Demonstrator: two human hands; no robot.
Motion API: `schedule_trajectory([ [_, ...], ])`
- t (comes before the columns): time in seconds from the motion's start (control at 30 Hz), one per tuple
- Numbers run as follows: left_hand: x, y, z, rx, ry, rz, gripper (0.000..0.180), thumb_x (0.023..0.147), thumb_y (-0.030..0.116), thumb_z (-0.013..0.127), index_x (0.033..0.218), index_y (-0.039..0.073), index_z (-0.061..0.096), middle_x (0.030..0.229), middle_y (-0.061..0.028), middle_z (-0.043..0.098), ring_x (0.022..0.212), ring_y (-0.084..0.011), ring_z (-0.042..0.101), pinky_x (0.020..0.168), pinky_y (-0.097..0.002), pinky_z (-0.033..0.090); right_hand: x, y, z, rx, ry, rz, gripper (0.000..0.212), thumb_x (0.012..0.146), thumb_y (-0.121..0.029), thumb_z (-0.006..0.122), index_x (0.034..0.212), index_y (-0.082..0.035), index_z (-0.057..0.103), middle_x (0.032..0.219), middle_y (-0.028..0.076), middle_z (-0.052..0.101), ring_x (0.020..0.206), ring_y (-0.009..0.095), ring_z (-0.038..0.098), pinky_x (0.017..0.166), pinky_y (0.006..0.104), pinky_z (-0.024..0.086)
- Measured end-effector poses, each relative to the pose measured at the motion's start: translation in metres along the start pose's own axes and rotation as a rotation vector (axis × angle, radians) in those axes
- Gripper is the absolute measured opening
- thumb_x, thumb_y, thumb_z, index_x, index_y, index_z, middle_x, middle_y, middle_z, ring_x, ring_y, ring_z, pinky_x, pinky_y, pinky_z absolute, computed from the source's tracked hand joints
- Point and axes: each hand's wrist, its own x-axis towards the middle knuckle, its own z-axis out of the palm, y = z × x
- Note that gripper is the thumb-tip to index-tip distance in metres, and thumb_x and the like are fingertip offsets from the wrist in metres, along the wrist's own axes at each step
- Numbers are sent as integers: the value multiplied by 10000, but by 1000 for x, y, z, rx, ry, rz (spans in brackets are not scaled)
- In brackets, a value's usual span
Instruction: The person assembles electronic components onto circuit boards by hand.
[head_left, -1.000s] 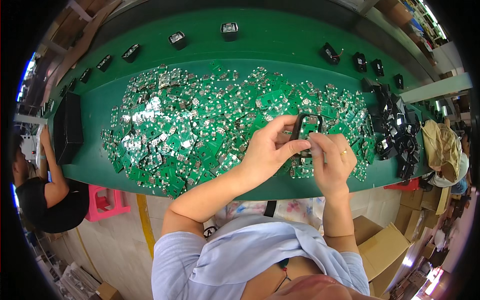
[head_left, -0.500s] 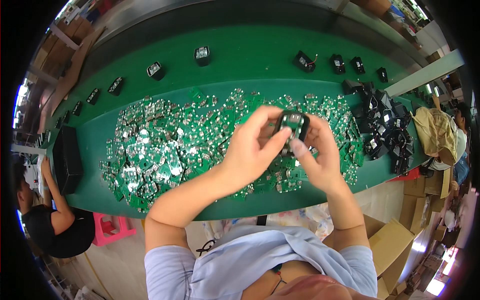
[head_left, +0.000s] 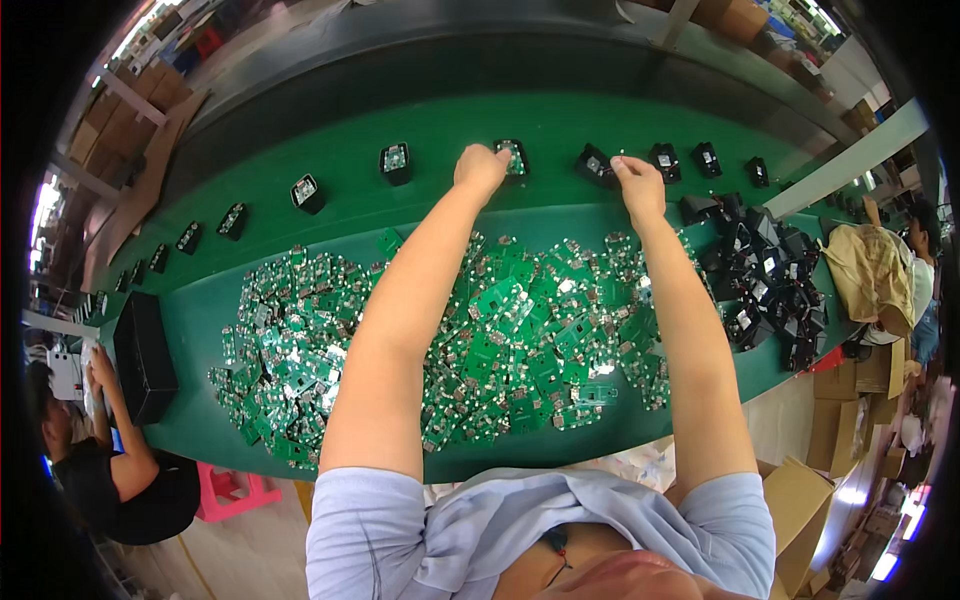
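Note:
My left hand (head_left: 481,170) is closed at the left edge of a black plastic housing (head_left: 524,166) on the green belt. A green circuit board (head_left: 514,155) sits inside that housing. Further right, my right hand (head_left: 640,186) has its thumb and fingers pinched at the right side of a second black housing (head_left: 594,165). A small pale wire end shows just above those fingertips; whether they grip the wire or the housing wall is hard to make out. Between my forearms and around them lies a heap of loose green circuit boards (head_left: 500,340).
More housings stand in a row along the green belt (head_left: 450,120), among them a board-filled one (head_left: 396,162). A pile of black housings (head_left: 765,270) lies at right. At left stand a black box (head_left: 145,357) and a seated person (head_left: 115,460). A post (head_left: 850,160) slants in at right.
Both hands have moved forward from above the board heap to the belt. The housing they held together now stands on the belt at my left hand, while my right hand has reached another housing.

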Motion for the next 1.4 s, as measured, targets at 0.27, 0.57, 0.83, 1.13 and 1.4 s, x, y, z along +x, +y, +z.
schedule_trajectory([
  [0.27,-78,38,-13,-231,43,409,547,832,382,587,1164,-28,442,1106,-188,512,979,-269,552,767,-331,478,-52,-63,-29,594,-228,-98,164,843,-156,599,935,-34,657,848,-2,635,759,82,551,692,217,431],
  [0.57,-143,29,-15,-477,-270,418,272,831,130,547,1028,-46,482,800,-101,600,582,-127,594,510,-225,458,-118,-85,-72,-365,166,-1471,277,725,-247,638,974,-126,631,951,14,606,854,213,561,762,343,428],
  [0.83,-190,19,-37,-698,-259,172,285,865,184,519,1047,-35,516,861,-80,589,715,-115,580,561,-222,452,-121,-21,-91,-840,-137,-545,318,710,-339,675,812,-40,637,855,91,593,847,249,563,673,385,447],
  [1.13,-232,-1,-25,-847,-242,130,168,840,99,521,966,-11,505,827,-99,582,642,-143,586,537,-244,490,-133,-13,-90,-462,-257,-283,389,667,-282,742,847,-27,510,825,92,558,763,261,554,650,351,445],
  [1.4,-240,-23,-18,-835,-237,114,163,855,113,515,974,4,490,816,-90,590,612,-137,586,491,-234,466,-127,5,-86,208,-404,-120,239,740,-121,706,833,-46,498,668,6,494,622,91,458,575,236,397],
])
